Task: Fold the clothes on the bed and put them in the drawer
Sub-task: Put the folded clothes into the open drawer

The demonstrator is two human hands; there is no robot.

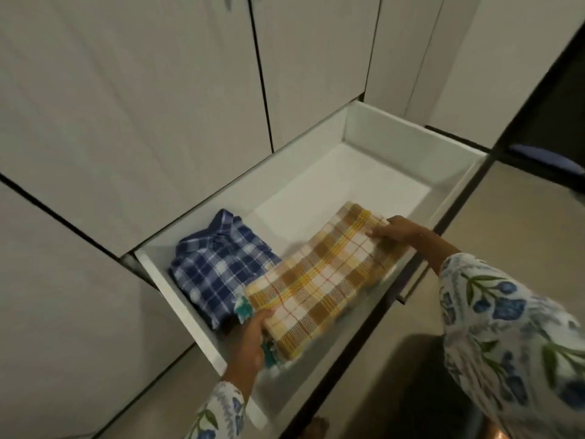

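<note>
Now both hands grip a folded, woven yellow-brown checked cloth (319, 280) inside the white open drawer (177, 299): left hand (250, 340) at its near end, right hand (395, 232) at its far end. Beside it lies a folded blue checked shirt (218, 264).

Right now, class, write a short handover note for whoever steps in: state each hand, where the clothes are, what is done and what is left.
Left hand: grips the near end of the folded yellow checked cloth, with a teal-patterned piece under it.
Right hand: holds the cloth's far end.
Both lower the stack into the open white drawer.
Done: folded blue plaid shirt lies in the drawer's left part.
Left: set the stack down beside the shirt, let go. The bed is out of view, so remaining clothes cannot be told.
</note>
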